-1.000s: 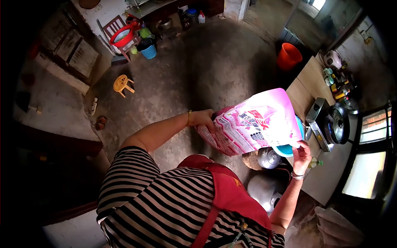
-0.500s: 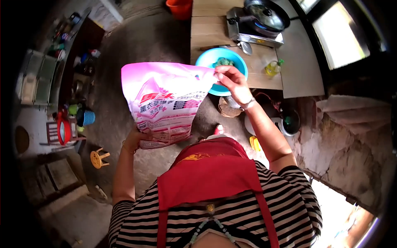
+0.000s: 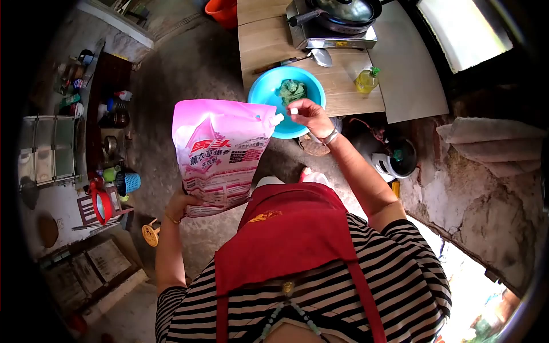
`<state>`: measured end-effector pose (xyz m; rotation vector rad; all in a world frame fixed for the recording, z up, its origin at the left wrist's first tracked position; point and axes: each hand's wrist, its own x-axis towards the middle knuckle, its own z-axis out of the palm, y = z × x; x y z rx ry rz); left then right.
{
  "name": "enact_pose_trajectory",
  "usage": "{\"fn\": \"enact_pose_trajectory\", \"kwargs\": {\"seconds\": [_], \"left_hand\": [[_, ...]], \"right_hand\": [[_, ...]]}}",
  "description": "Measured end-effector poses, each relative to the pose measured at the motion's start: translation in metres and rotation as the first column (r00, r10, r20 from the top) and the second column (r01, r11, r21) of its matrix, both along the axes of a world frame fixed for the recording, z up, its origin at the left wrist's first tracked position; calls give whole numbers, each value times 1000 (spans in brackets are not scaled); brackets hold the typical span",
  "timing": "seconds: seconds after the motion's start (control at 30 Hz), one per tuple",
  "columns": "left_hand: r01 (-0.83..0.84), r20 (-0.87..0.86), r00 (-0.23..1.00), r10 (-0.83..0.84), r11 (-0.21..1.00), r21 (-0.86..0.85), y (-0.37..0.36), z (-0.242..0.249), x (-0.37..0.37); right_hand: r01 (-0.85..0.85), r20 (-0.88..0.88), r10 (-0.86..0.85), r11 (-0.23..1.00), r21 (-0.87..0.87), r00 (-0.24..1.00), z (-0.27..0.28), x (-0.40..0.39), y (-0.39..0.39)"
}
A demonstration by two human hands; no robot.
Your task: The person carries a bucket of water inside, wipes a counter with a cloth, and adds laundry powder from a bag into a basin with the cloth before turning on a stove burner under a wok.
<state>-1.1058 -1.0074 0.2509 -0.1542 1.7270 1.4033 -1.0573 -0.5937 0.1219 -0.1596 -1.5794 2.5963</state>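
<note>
In my left hand (image 3: 182, 206) is the lower left edge of a large pink laundry detergent pouch (image 3: 220, 151), with some of the fingers hidden behind it. Printed characters cover its face, and a white spout (image 3: 277, 119) sticks out at its upper right corner, uncapped. My right hand (image 3: 313, 119) pinches a small white cap (image 3: 294, 111) a little to the right of that spout. Just beyond both, a blue basin (image 3: 263, 94) on the table holds a crumpled green cloth-like bundle (image 3: 293, 92).
On the wooden table (image 3: 343, 94) are a spatula (image 3: 321, 57), a bottle of yellow liquid (image 3: 366, 81) and a gas stove (image 3: 337, 42) bearing a lidded wok (image 3: 349, 11). An orange bucket (image 3: 222, 12) stands past the table's left side. A small stool (image 3: 151, 233) is at the lower left.
The white cap has come off the pouch's spout, and my right hand has drawn away from the corner with it. The view has shifted; my left hand keeps its grip.
</note>
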Motion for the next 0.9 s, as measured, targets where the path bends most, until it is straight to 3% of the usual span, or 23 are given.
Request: {"fn": "enact_pose_trajectory", "kwargs": {"seconds": [0.03,0.1,0.13,0.23,0.37,0.47,0.57,0.7,0.8,0.9], "left_hand": [[9,1,1000,-9,1000,14,4,3,-4],[10,-11,1000,-10,999,-39,16,12,-12],[15,-9,1000,-15,997,-73,23,16,-18],[20,21,1000,-19,1000,-22,29,5,-46],[55,69,996,-55,998,2,34,-2,-71],[31,69,997,-31,999,9,44,4,-78],[48,85,995,-47,999,-11,42,-4,-90],[122,43,992,-121,992,-13,42,-8,-105],[81,47,996,-79,996,-34,47,-8,-108],[95,45,995,-93,994,-46,41,-14,-115]], "right_hand": [[45,-38,-42,997,61,998,1,1,5],[107,333,-100,994,-3,938,0,5,14],[50,392,-66,997,51,918,-17,5,22],[-189,564,-130,861,473,816,-39,-4,19],[-339,523,-248,527,779,815,-43,-19,-1],[-470,529,-296,250,847,796,-65,-42,-10],[-634,643,-352,159,757,680,-80,-66,-12],[-549,534,-405,89,831,742,-131,-82,-15],[-446,382,-414,-65,893,826,-157,-85,-10],[-515,460,-365,-65,855,810,-153,-89,0]]}}
